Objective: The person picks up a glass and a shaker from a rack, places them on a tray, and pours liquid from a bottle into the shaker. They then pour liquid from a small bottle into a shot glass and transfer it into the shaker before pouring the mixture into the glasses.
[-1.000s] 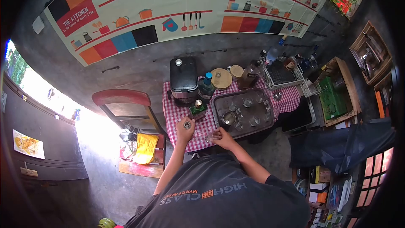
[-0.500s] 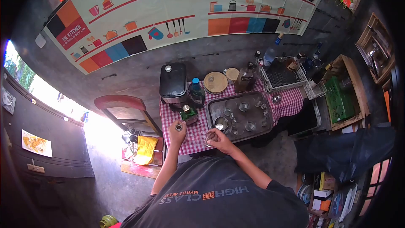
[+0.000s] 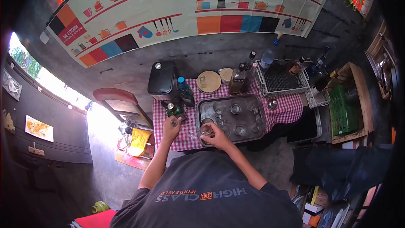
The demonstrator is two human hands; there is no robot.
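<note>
My left hand (image 3: 170, 131) is closed around a small vessel with a round rim (image 3: 174, 123), just in front of a green bottle (image 3: 175, 110) with a silver cap. Over the near-left corner of a dark tray (image 3: 257, 136), my right hand (image 3: 217, 139) grips a clear drinking glass (image 3: 206, 131). Several clear glasses stand in the tray, one of them a glass (image 3: 236, 108) towards the middle. A metal cup beside the right hand is mostly hidden behind the held glass.
A checked tablecloth (image 3: 187, 137) covers the table. Behind are a black appliance (image 3: 162, 78), a blue-capped bottle (image 3: 185, 93), a round wooden lid (image 3: 209, 82) and a tall bottle (image 3: 237, 80). A wire rack (image 3: 270, 90) with bottles stands right. A chair (image 3: 116, 97) is left.
My right hand has brought the glass from over the tablecloth to the tray's near-left corner. My left hand stays closed near the green bottle. The camera view has shifted slightly.
</note>
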